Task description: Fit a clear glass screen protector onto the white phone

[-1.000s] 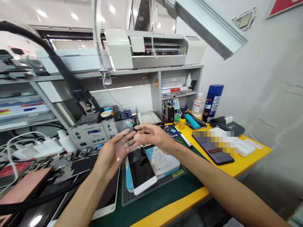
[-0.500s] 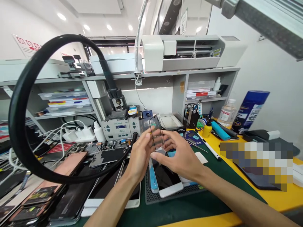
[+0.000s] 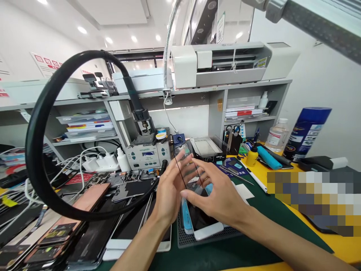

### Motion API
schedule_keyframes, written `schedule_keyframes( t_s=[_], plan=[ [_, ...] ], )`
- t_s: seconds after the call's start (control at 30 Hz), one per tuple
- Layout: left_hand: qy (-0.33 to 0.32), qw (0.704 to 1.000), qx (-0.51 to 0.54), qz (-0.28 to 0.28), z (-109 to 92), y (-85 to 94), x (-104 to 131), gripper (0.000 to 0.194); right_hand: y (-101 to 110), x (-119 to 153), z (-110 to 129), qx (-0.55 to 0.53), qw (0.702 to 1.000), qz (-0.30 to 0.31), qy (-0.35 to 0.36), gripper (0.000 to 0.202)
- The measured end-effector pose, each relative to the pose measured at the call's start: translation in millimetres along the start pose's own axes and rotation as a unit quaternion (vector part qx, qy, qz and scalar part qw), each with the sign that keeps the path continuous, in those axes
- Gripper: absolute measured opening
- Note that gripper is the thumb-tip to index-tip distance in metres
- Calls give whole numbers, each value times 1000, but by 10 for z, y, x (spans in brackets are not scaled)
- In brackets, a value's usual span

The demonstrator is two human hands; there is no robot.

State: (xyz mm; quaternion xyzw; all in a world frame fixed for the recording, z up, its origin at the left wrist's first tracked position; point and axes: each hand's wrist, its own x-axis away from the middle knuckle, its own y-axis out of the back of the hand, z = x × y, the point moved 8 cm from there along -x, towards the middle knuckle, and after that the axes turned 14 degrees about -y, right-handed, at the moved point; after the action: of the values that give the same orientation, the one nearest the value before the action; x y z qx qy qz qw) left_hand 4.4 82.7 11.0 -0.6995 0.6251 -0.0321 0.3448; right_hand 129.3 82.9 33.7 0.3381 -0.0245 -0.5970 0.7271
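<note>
A clear glass panel with thin dark edges stands tilted between my hands. My left hand is curled round its left side, and the fingers show through the glass. From the right, my right hand grips its edge, thumb in front at the lower part. Below the hands lies a white-framed phone with a black screen. A blue strip lies along the phone's left side, and both rest on a dark perforated mat. A white square sits right of the hands.
Phones and phone parts cover the left side. A black hose loops over them from the grey control box. Tweezers, a white pen and a yellow bottle lie or stand right.
The view has shifted slightly, so the bench items sit a little further right. Both hands still hold the glass panel, which has tilted a little.
</note>
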Motion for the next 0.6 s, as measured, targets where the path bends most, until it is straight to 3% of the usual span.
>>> schedule_keyframes(
  t_s=[0.17, 0.6],
  plan=[
    [-19, 1000, 8, 18, -15, -12, 20, 42, -22, 1, -43, -6, 1000, 7, -19, 77],
    [-17, 999, -15, 35, 17, -27, 73, 54, -27, -14, -67, 1, 999, 24, -49, 81]
  ],
)
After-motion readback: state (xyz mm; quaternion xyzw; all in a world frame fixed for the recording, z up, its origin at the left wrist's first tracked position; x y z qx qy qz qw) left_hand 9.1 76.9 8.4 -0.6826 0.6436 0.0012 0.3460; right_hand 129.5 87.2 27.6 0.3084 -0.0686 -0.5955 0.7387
